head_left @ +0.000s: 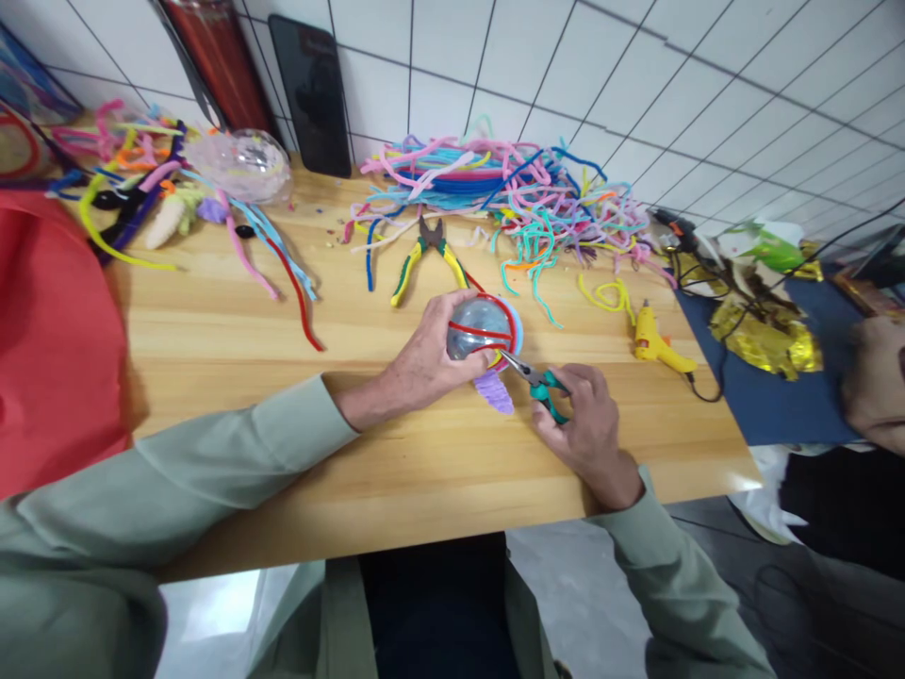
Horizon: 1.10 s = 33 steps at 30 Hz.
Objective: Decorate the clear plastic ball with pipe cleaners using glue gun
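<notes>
Head view: how far along, by the look of things?

Partway, at a guess. Already laid over a clear, round plastic ball point(463, 345): fuzzy red pipe-cleaner strips point(481, 332), along the rim and across the middle. Also a pale blue curved edging point(519, 325) at the right side, and a flat, ridged purple fuzzy oval point(494, 392) poking out below.

And left to do?

Hard to judge. Probably unfinished at the lower right edge, to go by slim-nosed metal pliers with teal handles point(546, 389) pointed there.

Held how, and where?

Clasped in the bare left hand point(428, 358), over the pale wooden table point(396, 471), near metal cutters with yellow-and-green handles point(406, 273). Resting or lifted: cannot tell. As for the pliers, gripped by the handles in the bare right hand point(584, 424). Biting on anything at the tips? Too small to tell.

And the ball's looks?

Glossy, greyish, see-through, banded in red, with a bit of yellow near the pliers' tips
</notes>
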Tool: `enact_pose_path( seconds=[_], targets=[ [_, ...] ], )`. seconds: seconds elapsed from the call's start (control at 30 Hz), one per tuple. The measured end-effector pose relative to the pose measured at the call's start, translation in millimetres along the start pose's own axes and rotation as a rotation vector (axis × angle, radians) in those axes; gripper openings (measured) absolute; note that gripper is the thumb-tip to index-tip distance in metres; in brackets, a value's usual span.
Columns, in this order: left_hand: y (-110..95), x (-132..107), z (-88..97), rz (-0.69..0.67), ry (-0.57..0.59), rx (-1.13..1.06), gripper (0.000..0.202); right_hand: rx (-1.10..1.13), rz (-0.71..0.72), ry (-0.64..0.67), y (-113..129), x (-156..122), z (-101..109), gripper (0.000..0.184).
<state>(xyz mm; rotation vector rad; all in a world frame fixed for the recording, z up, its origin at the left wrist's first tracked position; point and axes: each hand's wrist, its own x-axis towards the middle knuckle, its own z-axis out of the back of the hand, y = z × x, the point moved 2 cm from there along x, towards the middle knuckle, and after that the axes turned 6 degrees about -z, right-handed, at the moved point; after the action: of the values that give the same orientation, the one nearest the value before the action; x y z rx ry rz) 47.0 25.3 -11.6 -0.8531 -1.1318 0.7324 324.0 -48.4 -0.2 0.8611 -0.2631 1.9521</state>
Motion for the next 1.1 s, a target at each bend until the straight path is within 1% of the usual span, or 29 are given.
enact_pose_path(
  seconds=[0.07, 0.23, 0.37, 0.5, 0.6, 0.73, 0.8, 0.87, 0.93, 1.03, 1.1],
  targets=[
    [0, 0, -0.3, 0.000, -0.004, -0.002, 0.079, 0.004, 0.007, -0.022, 0, 0, 1, 0.052],
    [0, 0, 0.4, -0.005, -0.002, 0.008, 0.078, -0.017, -0.005, 0.023, 2, 0, 0, 0.048],
    [-3, 0, 1.8, 0.001, 0.015, 0.009, 0.077, -0.003, -0.019, -0.002, 2, 0, 1, 0.050],
    [-3, 1, 1.6, -0.009, 0.008, 0.014, 0.075, -0.003, -0.016, 0.020, 2, 1, 1, 0.048],
    [-2, 0, 1.1, -0.004, 0.006, 0.011, 0.078, 0.007, -0.018, 0.006, 1, 1, 1, 0.050],
    [-1, 0, 1.6, 0.009, 0.008, 0.011, 0.078, 0.010, -0.026, 0.031, 3, 1, 0, 0.051],
    [-2, 0, 2.4, 0.022, 0.018, 0.005, 0.077, 0.036, -0.042, 0.004, 3, 1, 1, 0.050],
    [-4, 0, 3.4, 0.033, 0.031, -0.003, 0.077, 0.060, -0.084, -0.037, -1, 1, 5, 0.049],
    [-4, 1, 4.1, 0.038, 0.034, -0.003, 0.076, 0.054, -0.178, -0.038, -10, 1, 9, 0.045],
    [-3, 1, 3.6, 0.035, 0.028, -0.006, 0.074, -0.038, -0.343, 0.048, -33, -5, 13, 0.033],
    [-1, 2, 2.2, 0.041, 0.019, -0.014, 0.074, -0.139, -0.394, 0.140, -49, -10, 16, 0.027]
  ],
)
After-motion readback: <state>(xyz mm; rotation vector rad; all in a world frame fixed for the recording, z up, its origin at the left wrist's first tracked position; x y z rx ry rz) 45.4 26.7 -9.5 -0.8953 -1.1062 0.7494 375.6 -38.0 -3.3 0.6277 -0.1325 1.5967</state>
